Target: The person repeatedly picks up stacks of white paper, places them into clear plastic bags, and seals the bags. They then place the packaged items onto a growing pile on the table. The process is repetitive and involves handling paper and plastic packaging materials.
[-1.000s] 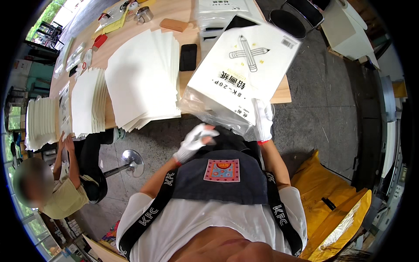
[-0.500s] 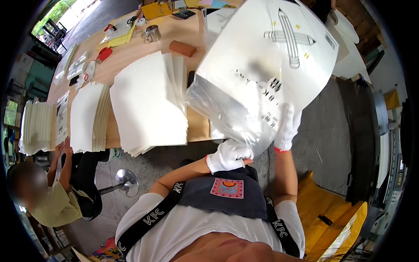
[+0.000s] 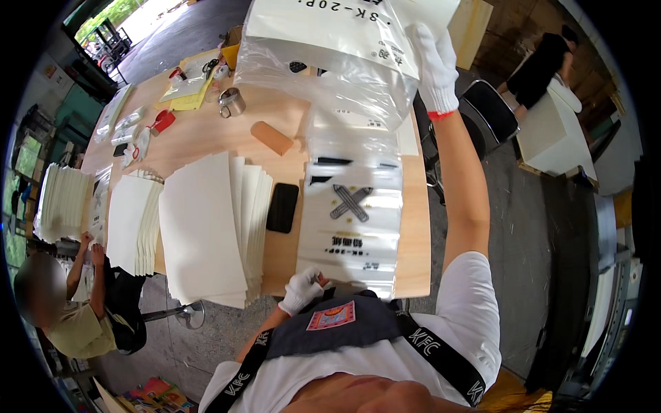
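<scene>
My right hand (image 3: 435, 69), in a white knitted glove with a red cuff, is raised over the far part of the table. It grips the edge of a clear plastic bag with white paper sheets inside (image 3: 330, 34); the bag's loose end hangs toward me. Low at the near table edge is my left hand (image 3: 301, 290), also gloved, with bare fingertips. Its fingers are curled, and anything between them is hidden. Beside it lies a pile of flat clear bags (image 3: 351, 237) printed with crossed pencils. Left of these are a black phone (image 3: 283, 208) and a fanned stack of white paper (image 3: 200, 230).
More paper stacks (image 3: 134, 224) stand farther left, where a seated person (image 3: 76, 303) works. A brown block (image 3: 271, 138), metal cup (image 3: 232, 102) and red tape dispenser (image 3: 162, 122) lie behind them. At right are a black chair (image 3: 490, 110) and a person in black (image 3: 544, 69).
My right hand has carried the filled bag up and away over the table. My left hand has let go of its end and moved left and down. The bag pile and phone have come into view.
</scene>
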